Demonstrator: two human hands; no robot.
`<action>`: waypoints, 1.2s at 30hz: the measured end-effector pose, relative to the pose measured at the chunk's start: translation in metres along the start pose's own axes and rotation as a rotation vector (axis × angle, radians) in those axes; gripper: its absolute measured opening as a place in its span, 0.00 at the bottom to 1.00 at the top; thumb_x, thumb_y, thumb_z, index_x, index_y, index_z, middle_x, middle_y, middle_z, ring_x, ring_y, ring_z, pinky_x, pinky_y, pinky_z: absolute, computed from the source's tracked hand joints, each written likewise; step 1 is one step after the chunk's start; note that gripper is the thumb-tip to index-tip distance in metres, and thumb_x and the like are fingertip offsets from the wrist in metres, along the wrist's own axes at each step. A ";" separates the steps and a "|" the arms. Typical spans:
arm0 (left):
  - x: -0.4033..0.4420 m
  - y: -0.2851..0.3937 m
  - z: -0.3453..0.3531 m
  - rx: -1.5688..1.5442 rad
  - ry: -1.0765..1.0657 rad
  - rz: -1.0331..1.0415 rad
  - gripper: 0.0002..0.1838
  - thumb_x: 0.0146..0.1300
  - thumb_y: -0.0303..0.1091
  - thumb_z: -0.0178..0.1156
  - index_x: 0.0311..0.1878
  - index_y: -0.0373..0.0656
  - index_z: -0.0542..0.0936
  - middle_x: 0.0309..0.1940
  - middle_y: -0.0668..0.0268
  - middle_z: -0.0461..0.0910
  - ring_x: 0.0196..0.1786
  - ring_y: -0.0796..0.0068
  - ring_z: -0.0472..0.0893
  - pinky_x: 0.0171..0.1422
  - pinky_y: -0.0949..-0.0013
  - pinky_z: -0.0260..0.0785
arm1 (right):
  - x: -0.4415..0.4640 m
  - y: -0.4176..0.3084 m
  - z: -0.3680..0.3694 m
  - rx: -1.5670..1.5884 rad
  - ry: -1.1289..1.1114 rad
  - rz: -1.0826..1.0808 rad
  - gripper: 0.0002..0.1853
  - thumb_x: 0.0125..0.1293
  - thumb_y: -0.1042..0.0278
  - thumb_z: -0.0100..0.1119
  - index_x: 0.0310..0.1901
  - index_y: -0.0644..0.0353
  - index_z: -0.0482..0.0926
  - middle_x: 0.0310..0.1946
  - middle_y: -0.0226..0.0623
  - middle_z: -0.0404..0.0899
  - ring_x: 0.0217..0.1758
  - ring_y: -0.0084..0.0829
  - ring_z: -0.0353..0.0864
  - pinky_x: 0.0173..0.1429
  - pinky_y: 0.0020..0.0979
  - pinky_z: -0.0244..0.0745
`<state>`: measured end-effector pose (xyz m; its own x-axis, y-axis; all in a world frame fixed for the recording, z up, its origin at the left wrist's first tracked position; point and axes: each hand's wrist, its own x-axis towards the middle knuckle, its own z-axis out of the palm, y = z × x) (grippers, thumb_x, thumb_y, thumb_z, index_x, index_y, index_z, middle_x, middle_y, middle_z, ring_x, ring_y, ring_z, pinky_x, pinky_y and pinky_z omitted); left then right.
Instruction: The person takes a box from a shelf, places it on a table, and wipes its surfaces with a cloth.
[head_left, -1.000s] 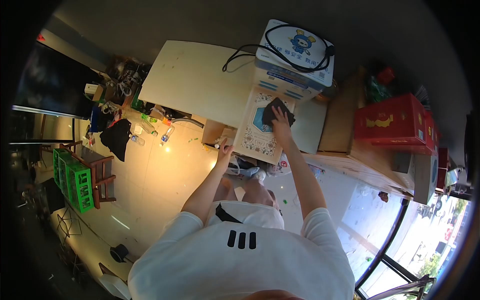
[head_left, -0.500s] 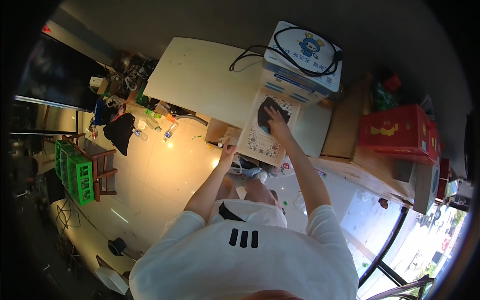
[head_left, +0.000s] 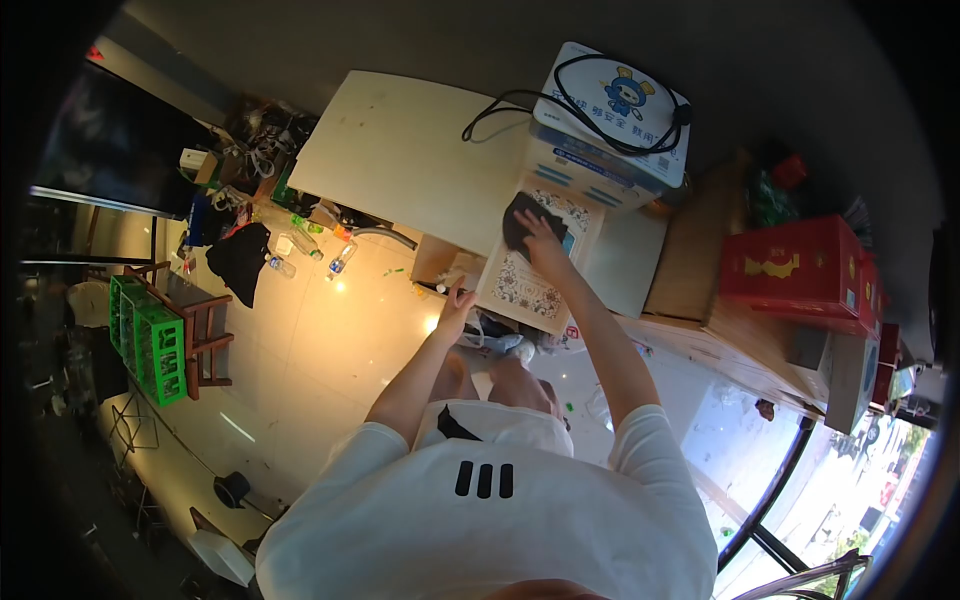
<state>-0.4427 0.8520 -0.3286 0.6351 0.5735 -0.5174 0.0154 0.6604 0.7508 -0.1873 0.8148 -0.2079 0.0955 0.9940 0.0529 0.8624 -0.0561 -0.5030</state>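
Note:
A dark cloth (head_left: 517, 222) lies bunched on the upper left of a cream box (head_left: 488, 289) with an ornate floral pattern. My right hand (head_left: 543, 240) presses on this cloth with fingers spread over it. A small blue patch of the box's top shows beside the hand. At the box's near left corner, my left hand (head_left: 457, 310) holds the edge, thumb against it and index finger raised; its other fingers are partly hidden. The box sits on a pale table, its near end by my knees.
Behind the box stands a white and blue carton (head_left: 600, 150) with a black cable (head_left: 590, 112) looped on top. The pale tabletop (head_left: 410, 150) stretches left. Red boxes (head_left: 795, 270) stand at right. Bottles (head_left: 340, 260) and a green crate (head_left: 148, 340) are at left.
My right hand has slid the dark cloth a little left and up across the box. My left hand stays at the box's corner.

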 end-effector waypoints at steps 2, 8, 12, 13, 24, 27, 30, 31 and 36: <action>0.001 0.002 0.003 -0.003 0.005 0.008 0.39 0.62 0.38 0.59 0.71 0.48 0.49 0.56 0.54 0.69 0.62 0.68 0.66 0.68 0.65 0.52 | 0.022 0.018 0.006 -0.086 0.073 0.107 0.07 0.52 0.82 0.54 0.33 0.67 0.80 0.67 0.42 0.57 0.73 0.42 0.50 0.74 0.46 0.45; 0.000 0.002 0.004 0.020 0.005 0.025 0.38 0.62 0.38 0.59 0.70 0.46 0.50 0.56 0.55 0.69 0.61 0.68 0.66 0.68 0.65 0.53 | -0.043 -0.051 0.032 0.132 -0.108 -0.157 0.04 0.45 0.83 0.55 0.24 0.66 0.77 0.68 0.40 0.58 0.73 0.43 0.48 0.73 0.49 0.45; -0.003 0.010 0.010 0.080 0.025 0.052 0.38 0.63 0.39 0.59 0.70 0.46 0.49 0.56 0.55 0.69 0.62 0.68 0.66 0.68 0.64 0.53 | -0.055 -0.054 0.035 0.042 -0.100 -0.226 0.05 0.47 0.76 0.57 0.27 0.63 0.80 0.67 0.40 0.58 0.73 0.41 0.51 0.74 0.46 0.47; -0.003 0.007 0.007 0.107 0.019 0.062 0.38 0.63 0.39 0.59 0.70 0.47 0.49 0.56 0.54 0.69 0.62 0.68 0.66 0.68 0.63 0.53 | -0.041 -0.050 0.021 -0.034 -0.160 -0.209 0.06 0.47 0.77 0.57 0.29 0.63 0.80 0.67 0.40 0.58 0.73 0.41 0.51 0.74 0.45 0.47; 0.000 0.002 0.010 0.114 0.102 0.019 0.37 0.61 0.37 0.61 0.69 0.46 0.53 0.53 0.54 0.72 0.58 0.70 0.70 0.63 0.67 0.59 | -0.042 0.016 0.010 -0.178 0.355 0.507 0.09 0.49 0.85 0.50 0.31 0.68 0.78 0.69 0.42 0.54 0.72 0.45 0.51 0.73 0.43 0.50; -0.004 -0.003 0.013 0.149 0.091 0.054 0.35 0.61 0.33 0.60 0.68 0.46 0.55 0.51 0.55 0.73 0.56 0.71 0.72 0.61 0.68 0.62 | -0.032 0.010 0.014 -0.233 0.356 0.578 0.08 0.51 0.82 0.51 0.32 0.66 0.79 0.69 0.42 0.55 0.72 0.46 0.51 0.73 0.45 0.48; -0.013 0.002 0.019 0.132 0.084 0.090 0.34 0.60 0.29 0.60 0.67 0.46 0.56 0.50 0.58 0.73 0.55 0.71 0.72 0.60 0.69 0.63 | 0.008 -0.007 0.030 -0.233 0.279 0.404 0.07 0.53 0.78 0.53 0.32 0.64 0.80 0.68 0.42 0.56 0.72 0.45 0.50 0.73 0.46 0.47; -0.014 -0.002 0.018 0.104 0.094 0.088 0.33 0.60 0.28 0.60 0.67 0.47 0.57 0.51 0.59 0.72 0.55 0.71 0.72 0.59 0.69 0.64 | 0.017 -0.009 0.031 -0.186 0.219 0.224 0.06 0.53 0.77 0.53 0.31 0.64 0.81 0.68 0.42 0.57 0.72 0.45 0.52 0.73 0.46 0.47; -0.009 -0.021 0.002 0.117 0.121 0.144 0.33 0.60 0.28 0.60 0.66 0.48 0.57 0.54 0.62 0.69 0.56 0.71 0.72 0.60 0.69 0.63 | 0.017 0.010 0.007 -0.182 0.124 0.133 0.07 0.55 0.76 0.51 0.30 0.64 0.80 0.68 0.41 0.56 0.71 0.44 0.52 0.73 0.46 0.48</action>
<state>-0.4467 0.8317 -0.3391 0.5402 0.7163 -0.4417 0.0251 0.5109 0.8593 -0.1802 0.8319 -0.2180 0.2646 0.9583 0.1077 0.9123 -0.2126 -0.3499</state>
